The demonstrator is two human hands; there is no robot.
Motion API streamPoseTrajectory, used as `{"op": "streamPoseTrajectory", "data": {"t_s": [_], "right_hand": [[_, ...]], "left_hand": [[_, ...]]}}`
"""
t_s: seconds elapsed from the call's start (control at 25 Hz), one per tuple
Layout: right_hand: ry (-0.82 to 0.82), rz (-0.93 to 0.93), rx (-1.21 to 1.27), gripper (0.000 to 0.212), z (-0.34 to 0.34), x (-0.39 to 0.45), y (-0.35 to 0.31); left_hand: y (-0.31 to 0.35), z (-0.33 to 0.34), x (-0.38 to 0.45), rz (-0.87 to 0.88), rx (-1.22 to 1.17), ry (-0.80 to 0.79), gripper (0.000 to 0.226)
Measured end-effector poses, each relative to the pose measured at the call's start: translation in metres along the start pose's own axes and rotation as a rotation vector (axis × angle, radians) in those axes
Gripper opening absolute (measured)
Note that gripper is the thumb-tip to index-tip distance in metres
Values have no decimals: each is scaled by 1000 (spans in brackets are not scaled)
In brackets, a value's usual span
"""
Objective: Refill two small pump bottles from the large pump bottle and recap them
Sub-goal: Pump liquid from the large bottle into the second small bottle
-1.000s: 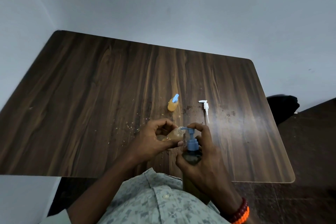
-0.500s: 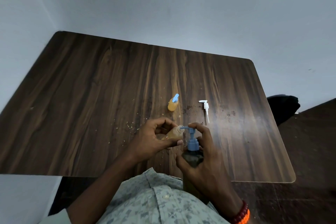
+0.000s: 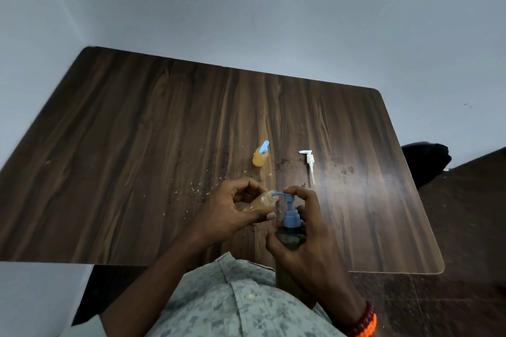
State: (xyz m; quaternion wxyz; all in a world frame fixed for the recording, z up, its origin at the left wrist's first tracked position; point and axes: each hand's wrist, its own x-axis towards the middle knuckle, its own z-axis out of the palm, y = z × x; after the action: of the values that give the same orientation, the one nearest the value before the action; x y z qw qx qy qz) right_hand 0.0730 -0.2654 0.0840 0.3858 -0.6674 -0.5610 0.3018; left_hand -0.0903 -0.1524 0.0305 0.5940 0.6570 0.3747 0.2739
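Observation:
My left hand [image 3: 230, 210] holds a small uncapped bottle [image 3: 263, 201] of amber liquid, tilted with its open neck under the blue nozzle of the large pump bottle [image 3: 289, 238]. My right hand [image 3: 306, 243] grips the dark large bottle by its shoulder, forefinger resting on top of the raised blue pump head. A second small bottle [image 3: 260, 157], amber with a blue pump cap on, stands farther back on the table. A loose white pump cap [image 3: 309, 163] with its tube lies to the right of it.
The dark wood table [image 3: 137, 159] carries scattered crumbs and small stains near the bottles. Grey walls rise behind and to the left. A dark object [image 3: 427, 159] sits on the floor past the table's right edge.
The blue pump head has risen from its pressed-down position; my right forefinger lifted with it. The small bottle stays at the nozzle.

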Motion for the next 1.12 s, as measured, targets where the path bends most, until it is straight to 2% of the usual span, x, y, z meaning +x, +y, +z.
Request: {"op": "streamPoseTrajectory", "data": {"t_s": [0.16, 0.36, 0.56, 0.76, 0.88, 0.96, 1.12], "right_hand": [[18, -15, -2, 61, 1, 1, 0], [-34, 29, -12, 75, 1, -2, 1], [39, 32, 11, 56, 2, 0, 3], [-29, 45, -2, 74, 2, -4, 0], [25, 28, 13, 57, 3, -2, 0], [33, 22, 9, 54, 4, -1, 0], [-29, 19, -3, 67, 3, -3, -3]], "left_hand": [[0, 2, -1, 2, 11, -16, 35], [3, -1, -2, 2, -2, -1, 41], [-1, 1, -2, -7, 11, -30, 35], [1, -1, -1, -6, 2, -6, 34], [0, -1, -3, -9, -5, -14, 37], [-1, 0, -4, -19, -6, -35, 37], [0, -2, -2, -1, -3, -13, 35]]}}
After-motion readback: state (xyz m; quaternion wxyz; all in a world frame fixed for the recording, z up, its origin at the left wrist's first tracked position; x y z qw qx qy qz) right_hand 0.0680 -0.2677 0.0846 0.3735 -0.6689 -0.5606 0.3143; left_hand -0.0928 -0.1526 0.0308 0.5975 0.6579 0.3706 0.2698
